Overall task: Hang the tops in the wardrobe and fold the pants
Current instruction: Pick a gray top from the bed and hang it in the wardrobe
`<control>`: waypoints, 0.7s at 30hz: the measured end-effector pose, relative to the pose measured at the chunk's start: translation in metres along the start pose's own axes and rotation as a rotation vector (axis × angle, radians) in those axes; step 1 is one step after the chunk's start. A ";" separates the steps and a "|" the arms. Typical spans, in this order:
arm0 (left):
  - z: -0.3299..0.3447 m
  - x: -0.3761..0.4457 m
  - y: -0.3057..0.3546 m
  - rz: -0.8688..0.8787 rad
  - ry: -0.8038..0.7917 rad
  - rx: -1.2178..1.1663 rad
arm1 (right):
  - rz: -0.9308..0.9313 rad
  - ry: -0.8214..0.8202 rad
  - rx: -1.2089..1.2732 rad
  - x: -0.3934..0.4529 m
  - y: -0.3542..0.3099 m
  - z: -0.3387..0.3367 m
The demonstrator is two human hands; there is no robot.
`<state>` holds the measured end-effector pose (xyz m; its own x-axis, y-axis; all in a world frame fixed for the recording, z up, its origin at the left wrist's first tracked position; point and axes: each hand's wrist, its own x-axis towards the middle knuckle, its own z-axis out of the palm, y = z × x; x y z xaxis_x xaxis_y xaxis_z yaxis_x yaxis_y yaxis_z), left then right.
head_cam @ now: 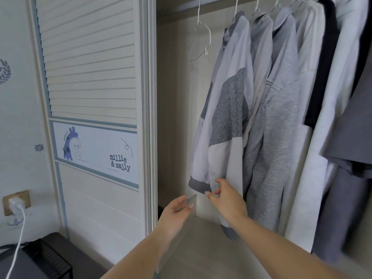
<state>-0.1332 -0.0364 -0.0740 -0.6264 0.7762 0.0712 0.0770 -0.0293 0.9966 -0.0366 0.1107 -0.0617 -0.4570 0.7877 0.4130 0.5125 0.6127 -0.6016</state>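
Our right hand (225, 195) has its grip pinched narrow on the lower hem of the white and grey jacket (227, 109), thumb and fingertips closed on the cloth. Our left hand (177, 208) is beside it with a wide, relaxed grip, holding nothing, just in front of a pale panel edge. The jacket hangs leftmost among the tops on the wardrobe rail (221, 3), touching a grey hoodie (275, 125). Left of it hangs an empty wire hanger (201, 41). Further left stands the slatted door (90, 67).
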 end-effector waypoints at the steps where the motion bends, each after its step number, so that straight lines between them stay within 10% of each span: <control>1: 0.000 0.001 -0.002 0.002 0.001 -0.005 | 0.009 -0.004 -0.024 0.001 0.001 -0.001; 21: -0.002 -0.005 -0.011 0.008 -0.023 0.030 | 0.006 -0.052 -0.123 -0.004 0.008 0.002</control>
<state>-0.1325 -0.0414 -0.0852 -0.6075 0.7905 0.0774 0.1055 -0.0163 0.9943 -0.0323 0.1128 -0.0698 -0.4891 0.7890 0.3719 0.5988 0.6137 -0.5145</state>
